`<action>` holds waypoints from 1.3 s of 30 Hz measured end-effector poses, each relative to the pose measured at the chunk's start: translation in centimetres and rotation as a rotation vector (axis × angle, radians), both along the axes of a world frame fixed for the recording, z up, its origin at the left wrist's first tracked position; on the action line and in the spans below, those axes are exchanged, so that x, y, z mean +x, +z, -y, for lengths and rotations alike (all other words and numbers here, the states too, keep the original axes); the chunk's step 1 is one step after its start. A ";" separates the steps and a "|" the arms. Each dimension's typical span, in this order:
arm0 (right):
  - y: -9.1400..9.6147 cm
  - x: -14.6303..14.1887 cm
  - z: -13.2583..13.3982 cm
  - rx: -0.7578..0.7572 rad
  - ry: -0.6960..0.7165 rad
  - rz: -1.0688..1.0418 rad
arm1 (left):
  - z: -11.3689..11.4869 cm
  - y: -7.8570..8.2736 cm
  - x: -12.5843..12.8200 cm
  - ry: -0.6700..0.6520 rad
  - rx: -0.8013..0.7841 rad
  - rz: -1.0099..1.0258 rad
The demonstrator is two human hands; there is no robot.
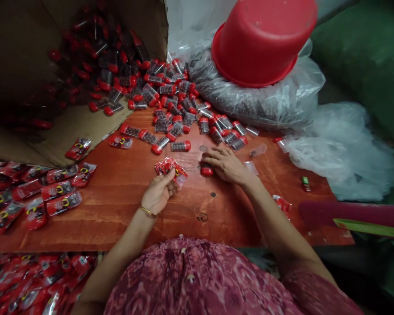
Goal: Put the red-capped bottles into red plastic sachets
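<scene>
My left hand point(159, 190) holds a bunch of red printed sachets point(169, 168) just above the reddish wooden table point(118, 205). My right hand point(226, 165) lies palm down on the table, its fingers closed over a small red-capped clear vial point(206, 170). A heap of the same red-capped vials point(174, 114) spreads across the table just beyond both hands.
An open cardboard box point(68, 127) at the far left spills more vials. Filled red sachets point(49, 192) lie in rows at the left, with more below the table edge. A red bucket point(262, 39) sits upside down on a plastic bag of dark goods point(282, 103). Crumpled clear plastic point(341, 148) lies at the right.
</scene>
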State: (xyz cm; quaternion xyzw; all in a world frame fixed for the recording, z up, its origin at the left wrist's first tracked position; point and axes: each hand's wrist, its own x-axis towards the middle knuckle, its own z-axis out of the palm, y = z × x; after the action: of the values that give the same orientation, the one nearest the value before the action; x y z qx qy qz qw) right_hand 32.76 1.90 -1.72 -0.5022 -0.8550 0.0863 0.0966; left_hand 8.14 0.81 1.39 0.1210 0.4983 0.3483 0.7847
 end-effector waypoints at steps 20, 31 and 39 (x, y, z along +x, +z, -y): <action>2.0 -7.5 8.1 -0.225 -0.300 -0.824 | 1.0 0.2 0.8 -0.002 0.174 -0.154; 2.6 -8.8 8.5 -0.654 -0.435 -1.126 | 0.6 0.5 0.4 -0.027 0.148 -0.126; 2.0 -9.1 7.9 -0.723 -0.572 -1.238 | 0.7 0.5 0.0 -0.046 0.181 -0.104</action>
State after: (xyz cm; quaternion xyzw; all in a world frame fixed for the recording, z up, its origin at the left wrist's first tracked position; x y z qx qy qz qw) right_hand 23.65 -5.96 0.25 -0.5643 -0.4008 0.5970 0.4056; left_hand 8.14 0.12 1.86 0.2206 0.5020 0.3668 0.7515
